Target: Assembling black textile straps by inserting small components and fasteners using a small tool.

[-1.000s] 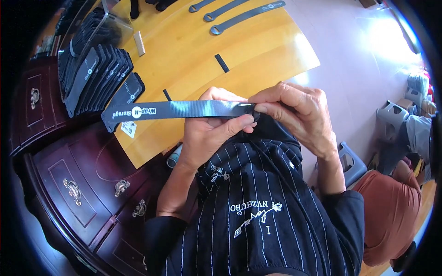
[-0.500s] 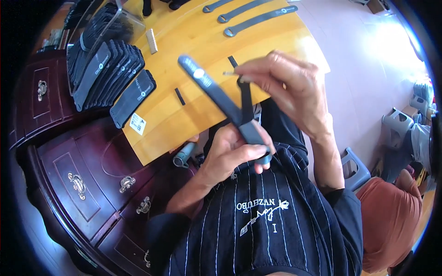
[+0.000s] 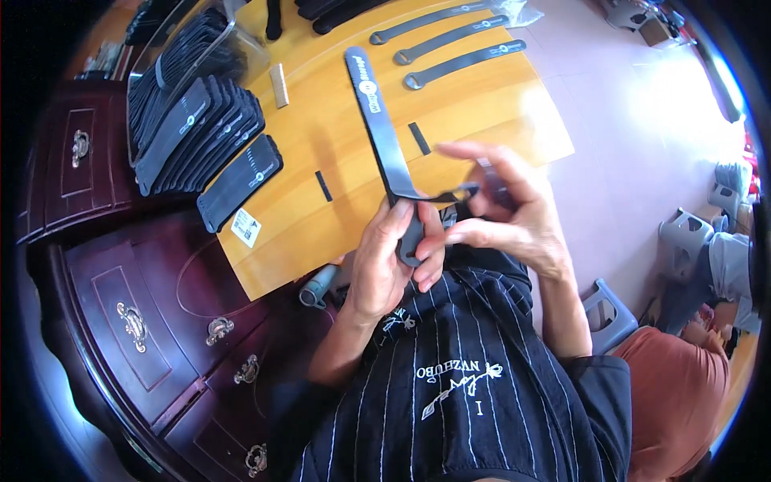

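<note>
My left hand grips the lower end of a long dark grey strap, which stands up and away from me over the yellow wooden tabletop. My right hand pinches a thin black band that runs sideways from the strap at about its lower third. Both hands sit close to my chest, just past the table's near edge.
A fanned stack of black flat pieces lies at the table's left. Three grey straps lie at the far side. Small black strips and a white tag rest on the top. Dark wooden drawers stand to the left, a person's orange clothing at lower right.
The strap swung from lying level across my hands to pointing up and away from me. My right hand left the strap's end and now pinches the thin black band beside it.
</note>
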`<state>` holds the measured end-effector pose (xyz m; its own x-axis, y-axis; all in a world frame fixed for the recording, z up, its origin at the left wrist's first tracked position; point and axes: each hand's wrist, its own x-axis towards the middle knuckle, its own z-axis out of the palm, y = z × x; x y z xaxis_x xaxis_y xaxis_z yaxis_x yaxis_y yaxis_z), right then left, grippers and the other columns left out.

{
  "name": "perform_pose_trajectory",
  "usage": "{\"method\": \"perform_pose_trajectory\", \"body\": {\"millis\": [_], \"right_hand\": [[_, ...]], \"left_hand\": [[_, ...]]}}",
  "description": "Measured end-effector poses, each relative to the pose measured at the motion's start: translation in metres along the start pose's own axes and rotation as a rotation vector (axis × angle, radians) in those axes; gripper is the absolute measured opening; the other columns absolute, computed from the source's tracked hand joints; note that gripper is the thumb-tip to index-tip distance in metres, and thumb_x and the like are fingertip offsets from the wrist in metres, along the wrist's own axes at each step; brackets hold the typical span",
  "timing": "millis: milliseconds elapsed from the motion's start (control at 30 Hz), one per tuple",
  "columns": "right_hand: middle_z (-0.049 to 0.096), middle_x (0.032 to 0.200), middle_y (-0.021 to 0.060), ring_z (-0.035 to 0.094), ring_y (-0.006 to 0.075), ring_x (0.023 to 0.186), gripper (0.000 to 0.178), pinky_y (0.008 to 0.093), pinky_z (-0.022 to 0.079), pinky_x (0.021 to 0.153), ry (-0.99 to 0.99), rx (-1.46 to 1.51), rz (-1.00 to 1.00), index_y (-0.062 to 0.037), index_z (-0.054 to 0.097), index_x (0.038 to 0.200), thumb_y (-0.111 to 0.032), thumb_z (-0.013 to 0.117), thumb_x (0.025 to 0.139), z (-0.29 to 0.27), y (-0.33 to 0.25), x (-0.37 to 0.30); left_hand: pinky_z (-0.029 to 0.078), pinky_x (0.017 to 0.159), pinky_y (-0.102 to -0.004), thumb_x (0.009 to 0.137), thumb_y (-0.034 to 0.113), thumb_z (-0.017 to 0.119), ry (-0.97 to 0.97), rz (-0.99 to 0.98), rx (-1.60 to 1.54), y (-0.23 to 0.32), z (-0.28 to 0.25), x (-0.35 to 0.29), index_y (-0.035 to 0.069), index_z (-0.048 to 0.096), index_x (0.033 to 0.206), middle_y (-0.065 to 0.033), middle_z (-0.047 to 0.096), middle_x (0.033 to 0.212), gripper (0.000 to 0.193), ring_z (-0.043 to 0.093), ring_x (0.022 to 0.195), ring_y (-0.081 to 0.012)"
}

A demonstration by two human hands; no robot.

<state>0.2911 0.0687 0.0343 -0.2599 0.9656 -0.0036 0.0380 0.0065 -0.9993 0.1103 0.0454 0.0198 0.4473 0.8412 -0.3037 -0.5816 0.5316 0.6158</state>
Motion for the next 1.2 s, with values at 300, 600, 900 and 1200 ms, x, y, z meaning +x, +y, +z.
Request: {"method": "perform_pose_trajectory", "body": {"millis": [300, 600, 900, 1200], "right_hand": [[0.059, 0.073, -0.0038, 0.049, 0.0037, 0.063, 0.014, 0.0198, 0.036, 0.053, 0.329, 0.037, 0.071, -0.0077, 0.070, 0.094, -0.018, 0.063, 0.087, -0.033, 0.017, 0.034], [0.056, 0.064, -0.0046, 0.044, 0.0063, 0.052, 0.029, 0.0232, 0.036, 0.047, 1.257, -0.296, -0.029, -0.0068, 0.065, 0.077, -0.034, 0.071, 0.083, -0.231, 0.065, 0.021], [0.058, 0.079, 0.0084, 0.061, 0.0272, 0.069, 0.014, 0.0354, 0.049, 0.058, 0.735, -1.131, -0.165, -0.0077, 0.056, 0.087, -0.015, 0.066, 0.081, -0.093, 0.077, 0.049], [0.060, 0.089, 0.0102, 0.063, 0.0303, 0.079, 0.015, 0.0391, 0.050, 0.066, 0.461, -1.058, 0.001, -0.0077, 0.054, 0.095, -0.015, 0.061, 0.083, -0.053, 0.083, 0.068]], "left_hand": [[0.026, 0.034, -0.0184, 0.100, 0.041, 0.036, -0.108, -0.297, 0.199, 0.002, 0.002, -0.014, 0.005, 0.042, 0.083, 0.0038, 0.033, 0.055, 0.041, 0.029, 0.038, -0.0034], [0.024, 0.036, -0.0195, 0.098, 0.042, 0.041, 0.007, -0.158, 0.080, 0.008, -0.018, -0.030, 0.003, 0.045, 0.083, 0.0001, 0.035, 0.055, 0.042, 0.030, 0.040, -0.0054], [0.026, 0.039, -0.0243, 0.099, 0.047, 0.029, -0.040, -0.061, 0.040, 0.003, -0.026, -0.005, 0.005, 0.045, 0.111, -0.0026, 0.034, 0.061, 0.046, 0.030, 0.045, -0.0103], [0.048, 0.057, -0.0342, 0.098, 0.038, 0.043, -0.073, 0.071, 0.089, 0.000, -0.033, -0.004, 0.003, 0.040, 0.118, -0.0116, 0.050, 0.082, 0.040, 0.053, 0.063, -0.0211]]}}
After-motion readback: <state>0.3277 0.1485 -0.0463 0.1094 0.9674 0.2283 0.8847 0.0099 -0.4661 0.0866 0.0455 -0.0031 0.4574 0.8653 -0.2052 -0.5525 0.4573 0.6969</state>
